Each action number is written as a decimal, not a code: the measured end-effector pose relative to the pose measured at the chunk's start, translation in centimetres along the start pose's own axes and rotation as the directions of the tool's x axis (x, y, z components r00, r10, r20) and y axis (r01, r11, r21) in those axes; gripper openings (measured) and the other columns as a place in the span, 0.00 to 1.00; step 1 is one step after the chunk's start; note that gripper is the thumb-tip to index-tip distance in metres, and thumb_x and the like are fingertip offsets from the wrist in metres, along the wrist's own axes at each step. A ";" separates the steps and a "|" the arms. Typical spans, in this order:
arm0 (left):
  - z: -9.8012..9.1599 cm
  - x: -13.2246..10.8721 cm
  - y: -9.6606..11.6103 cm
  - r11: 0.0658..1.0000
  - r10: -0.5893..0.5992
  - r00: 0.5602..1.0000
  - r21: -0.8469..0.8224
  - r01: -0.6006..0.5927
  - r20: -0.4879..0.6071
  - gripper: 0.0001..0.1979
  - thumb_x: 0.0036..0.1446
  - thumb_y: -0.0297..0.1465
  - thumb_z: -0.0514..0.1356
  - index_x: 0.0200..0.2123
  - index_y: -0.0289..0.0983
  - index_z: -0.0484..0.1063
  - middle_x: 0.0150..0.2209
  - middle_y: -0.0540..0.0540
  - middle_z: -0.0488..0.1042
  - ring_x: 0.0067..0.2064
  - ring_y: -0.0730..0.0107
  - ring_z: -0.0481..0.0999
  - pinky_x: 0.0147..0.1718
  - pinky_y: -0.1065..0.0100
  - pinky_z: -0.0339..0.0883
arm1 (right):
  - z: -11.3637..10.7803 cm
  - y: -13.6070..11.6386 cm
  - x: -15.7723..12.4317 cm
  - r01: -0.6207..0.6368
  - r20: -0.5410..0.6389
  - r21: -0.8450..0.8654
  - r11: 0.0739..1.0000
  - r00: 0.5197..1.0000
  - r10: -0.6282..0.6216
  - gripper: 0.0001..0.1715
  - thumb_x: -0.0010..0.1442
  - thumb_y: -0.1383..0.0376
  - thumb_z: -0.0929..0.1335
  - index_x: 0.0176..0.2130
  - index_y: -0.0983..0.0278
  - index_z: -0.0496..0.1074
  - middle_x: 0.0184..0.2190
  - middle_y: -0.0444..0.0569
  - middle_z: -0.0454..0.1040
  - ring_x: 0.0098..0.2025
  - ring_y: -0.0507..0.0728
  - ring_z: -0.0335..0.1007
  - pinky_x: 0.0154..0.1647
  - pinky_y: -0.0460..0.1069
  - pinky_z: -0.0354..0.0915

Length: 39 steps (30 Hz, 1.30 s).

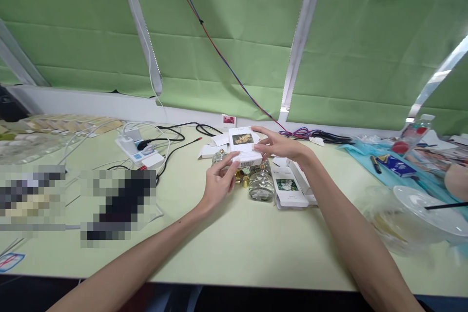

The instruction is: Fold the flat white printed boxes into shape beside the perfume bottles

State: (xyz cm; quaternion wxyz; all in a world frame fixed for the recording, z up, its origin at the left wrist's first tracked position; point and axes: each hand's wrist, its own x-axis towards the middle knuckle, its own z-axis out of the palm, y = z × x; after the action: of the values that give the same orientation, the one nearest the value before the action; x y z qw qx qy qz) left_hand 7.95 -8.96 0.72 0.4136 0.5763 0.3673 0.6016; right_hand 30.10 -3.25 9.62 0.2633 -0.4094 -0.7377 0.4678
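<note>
A small white carton [242,138] with a picture of yellow flowers and a barcode is held up between both hands. My left hand [218,183] pinches its lower left edge, and my right hand [280,145] grips its right side with thumb and fingers. Just below it, a clear glass bottle [261,186] and several gold-coloured caps [242,178] sit on the table; another glass bottle [219,157] shows partly behind my left hand. Beside my right forearm lies an opened white carton [289,187] with a white-flower picture. Whether the held carton contains anything cannot be seen.
A power strip [141,152] with plugs and cables spreads to the left. On the right are a plastic cup with a domed lid [420,217] and black straw, a clear bottle [413,134], a blue packet [397,165] and a black marker [375,164]. Green blinds hang behind.
</note>
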 end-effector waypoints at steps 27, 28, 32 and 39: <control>0.2 -0.1 0.2 1.000 -0.008 1.000 -0.009 0.008 -0.009 0.28 0.56 0.47 0.69 0.54 0.35 0.77 0.25 0.53 0.68 0.16 0.82 0.60 0.13 0.75 0.52 | 0.2 0.2 0.6 -0.047 -0.175 0.182 0.982 0.981 0.079 0.30 0.68 0.61 0.71 0.65 0.62 0.61 0.40 0.50 0.81 0.30 0.51 0.79 0.33 0.45 0.76; 0.2 -0.1 0.2 1.000 -0.010 1.000 0.003 0.010 -0.020 0.29 0.57 0.47 0.68 0.56 0.36 0.76 0.27 0.52 0.69 0.16 0.83 0.60 0.13 0.75 0.53 | 0.1 0.3 0.6 -0.045 -0.177 0.184 0.982 0.981 0.078 0.31 0.67 0.60 0.72 0.64 0.61 0.62 0.40 0.50 0.80 0.30 0.52 0.79 0.33 0.45 0.76; 0.2 -0.1 0.2 0.999 0.010 0.998 0.047 -0.007 -0.060 0.31 0.61 0.48 0.65 0.63 0.40 0.70 0.36 0.49 0.72 0.18 0.84 0.62 0.14 0.75 0.55 | -0.1 0.6 0.7 -0.012 -0.168 0.195 0.981 0.985 0.046 0.32 0.64 0.58 0.75 0.63 0.59 0.65 0.39 0.48 0.80 0.29 0.51 0.77 0.34 0.47 0.76; 0.2 0.0 -0.1 0.998 0.036 0.997 0.058 -0.032 -0.071 0.27 0.64 0.48 0.62 0.61 0.43 0.65 0.38 0.50 0.71 0.18 0.84 0.64 0.14 0.75 0.57 | -0.3 0.5 0.6 -0.005 -0.156 0.169 0.986 0.987 0.032 0.32 0.63 0.58 0.75 0.62 0.59 0.66 0.40 0.49 0.81 0.29 0.51 0.75 0.33 0.47 0.75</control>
State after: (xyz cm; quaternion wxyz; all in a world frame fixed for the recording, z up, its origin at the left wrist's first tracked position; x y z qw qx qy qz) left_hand 8.18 -8.93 0.65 0.3730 0.5719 0.3892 0.6183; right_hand 30.24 -2.51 9.32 0.3502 -0.4283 -0.6687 0.4967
